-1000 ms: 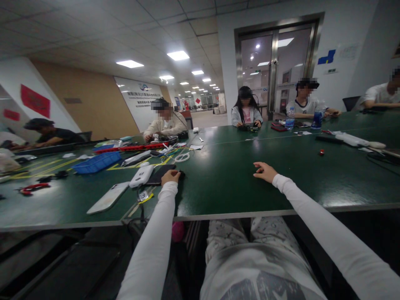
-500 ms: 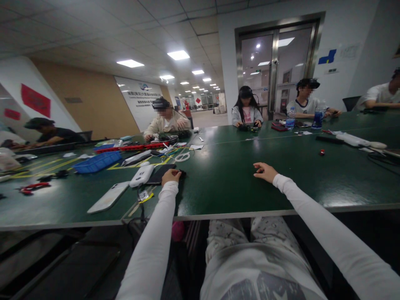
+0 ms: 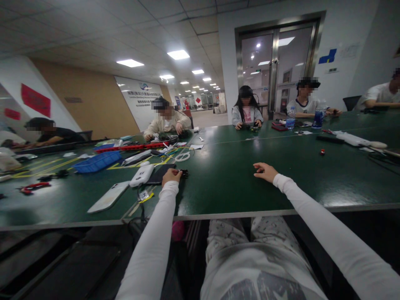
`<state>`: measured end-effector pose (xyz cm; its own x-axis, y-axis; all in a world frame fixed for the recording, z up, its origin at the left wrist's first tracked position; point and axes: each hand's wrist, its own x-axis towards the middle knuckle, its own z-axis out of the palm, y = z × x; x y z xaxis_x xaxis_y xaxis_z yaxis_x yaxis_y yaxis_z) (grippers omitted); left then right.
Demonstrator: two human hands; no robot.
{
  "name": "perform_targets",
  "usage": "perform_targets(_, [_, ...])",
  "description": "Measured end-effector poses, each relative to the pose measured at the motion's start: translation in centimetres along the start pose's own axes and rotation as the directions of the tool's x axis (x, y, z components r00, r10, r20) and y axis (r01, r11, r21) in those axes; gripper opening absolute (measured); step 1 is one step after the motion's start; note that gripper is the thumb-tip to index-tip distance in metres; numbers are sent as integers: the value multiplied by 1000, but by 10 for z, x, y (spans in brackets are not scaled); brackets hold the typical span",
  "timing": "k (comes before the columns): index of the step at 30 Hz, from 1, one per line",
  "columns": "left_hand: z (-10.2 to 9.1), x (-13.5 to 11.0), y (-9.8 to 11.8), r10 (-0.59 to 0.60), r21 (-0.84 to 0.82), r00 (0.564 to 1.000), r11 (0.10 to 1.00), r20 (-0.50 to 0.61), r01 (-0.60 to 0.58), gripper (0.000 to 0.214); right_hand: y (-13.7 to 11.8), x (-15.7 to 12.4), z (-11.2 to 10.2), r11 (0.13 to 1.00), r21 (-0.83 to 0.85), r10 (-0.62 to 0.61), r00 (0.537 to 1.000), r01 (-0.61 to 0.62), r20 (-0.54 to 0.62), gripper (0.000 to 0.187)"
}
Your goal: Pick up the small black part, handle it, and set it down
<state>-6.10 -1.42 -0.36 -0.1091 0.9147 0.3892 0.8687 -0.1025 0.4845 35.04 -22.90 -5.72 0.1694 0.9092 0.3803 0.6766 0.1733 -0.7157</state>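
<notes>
My left hand (image 3: 170, 176) rests on the green table (image 3: 225, 187), fingers curled onto a small black object (image 3: 183, 172) that sticks out past the fingertips. A dark flat pad (image 3: 158, 174) lies just left of that hand, beside a white device (image 3: 141, 176). Farther right, my right hand (image 3: 265, 171) lies on the bare tabletop with fingers loosely apart and nothing in it. Both arms wear white sleeves.
A white phone (image 3: 108, 197) lies near the front edge at left. A blue tray (image 3: 97, 162), red tools and coiled cable (image 3: 182, 157) sit farther back. A small red object (image 3: 321, 152) lies at right. Several other people sit round the table.
The small black object at my left fingertips shows slightly more to the right. Both hands stay in place.
</notes>
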Motion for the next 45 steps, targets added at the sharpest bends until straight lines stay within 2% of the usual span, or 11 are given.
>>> perform_targets(19, [-5,-4,4,34,47,999,998,31,-36,34,0,0,-1,1000,-18,-19,1000,19,8,44])
perform_targets(32, [-10,-8,9,78,104,996,991,52,-83,30,-3,-1,-2,1000,-22,-5,1000,5,7,42])
perform_targets(45, [-5,-6,5,172,130,984,976,42,-176,28,-4,-2,-3,1000,-14,0,1000,0,17,42])
